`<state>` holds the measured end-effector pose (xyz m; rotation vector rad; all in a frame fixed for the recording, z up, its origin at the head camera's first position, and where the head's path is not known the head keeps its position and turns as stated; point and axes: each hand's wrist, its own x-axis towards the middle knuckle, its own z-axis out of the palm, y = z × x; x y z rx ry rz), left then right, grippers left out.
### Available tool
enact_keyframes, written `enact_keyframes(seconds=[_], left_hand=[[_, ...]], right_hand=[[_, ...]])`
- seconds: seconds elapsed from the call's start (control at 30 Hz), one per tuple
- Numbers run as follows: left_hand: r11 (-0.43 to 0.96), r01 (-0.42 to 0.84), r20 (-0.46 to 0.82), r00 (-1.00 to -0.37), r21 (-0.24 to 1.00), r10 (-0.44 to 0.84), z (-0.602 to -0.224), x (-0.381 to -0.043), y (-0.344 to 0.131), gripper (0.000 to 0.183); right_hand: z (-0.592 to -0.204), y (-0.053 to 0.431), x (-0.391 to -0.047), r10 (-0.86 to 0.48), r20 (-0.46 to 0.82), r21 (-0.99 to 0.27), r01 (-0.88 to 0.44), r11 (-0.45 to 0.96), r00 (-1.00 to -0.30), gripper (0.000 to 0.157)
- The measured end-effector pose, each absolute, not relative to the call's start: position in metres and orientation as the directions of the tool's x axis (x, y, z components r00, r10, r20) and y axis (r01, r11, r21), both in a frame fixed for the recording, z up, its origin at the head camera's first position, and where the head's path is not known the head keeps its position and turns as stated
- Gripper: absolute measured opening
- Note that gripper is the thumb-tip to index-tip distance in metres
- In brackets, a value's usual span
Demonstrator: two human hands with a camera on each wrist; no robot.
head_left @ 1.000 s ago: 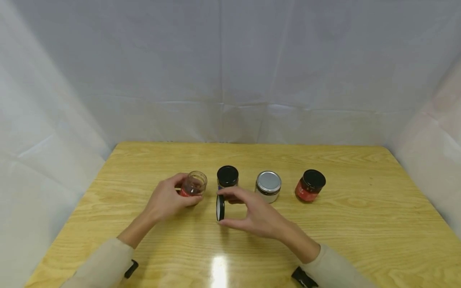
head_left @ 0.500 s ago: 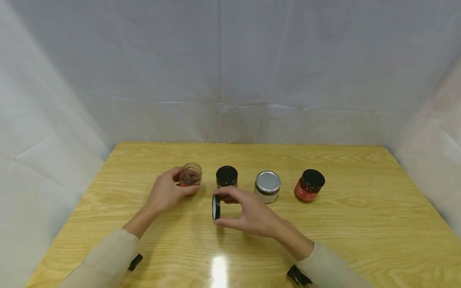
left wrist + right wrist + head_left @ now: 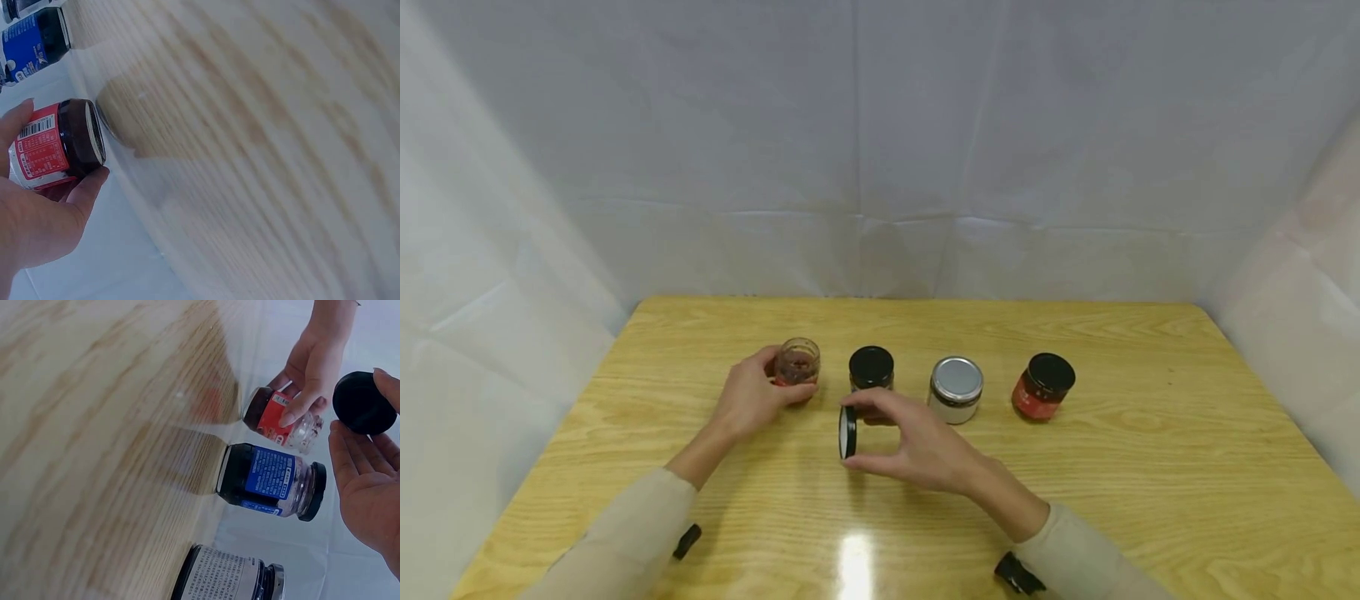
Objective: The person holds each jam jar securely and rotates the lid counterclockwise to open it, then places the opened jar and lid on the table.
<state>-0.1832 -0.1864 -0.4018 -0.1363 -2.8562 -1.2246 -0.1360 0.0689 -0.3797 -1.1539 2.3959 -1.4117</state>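
My left hand grips a small glass jar with a red label. Its mouth is uncovered and dark contents show low inside. In the left wrist view the jar's dark base is right at the tabletop. To the right, my right hand pinches a black jar lid by its edge between thumb and fingers. The lid stands on edge in the air, its white inner side facing left, toward the uncovered jar. Behind the right hand, a blue-labelled jar with a black lid is partly hidden in the head view.
A jar with a silver lid and pale label stands right of the blue-labelled one. Farther right is another red-labelled jar with a black lid. The wooden table is enclosed by white sheeting.
My left hand has carried the uncovered jar slightly left and away from me, to the table beside the other jars. The right hand has drifted slightly left with the lid.
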Motion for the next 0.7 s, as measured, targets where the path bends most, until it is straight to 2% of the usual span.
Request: enact_keyframes(seconds=[0.5, 0.7], left_hand=[[0.638, 0.062, 0.026, -0.998, 0.768, 0.065, -0.407, -0.1912, -0.1908, 0.063], [0.622, 0.069, 0.025, -0.997, 0.78, 0.079, -0.4093, -0.1927, -0.1927, 0.056]], right_hand=[[-0.3818, 0.0691, -0.1363, -0.67, 0.252, -0.804, -0.536, 0.256, -0.698, 0.058], [-0.383, 0.0692, -0.1365, -0.673, 0.258, -0.806, -0.538, 0.245, -0.693, 0.058]])
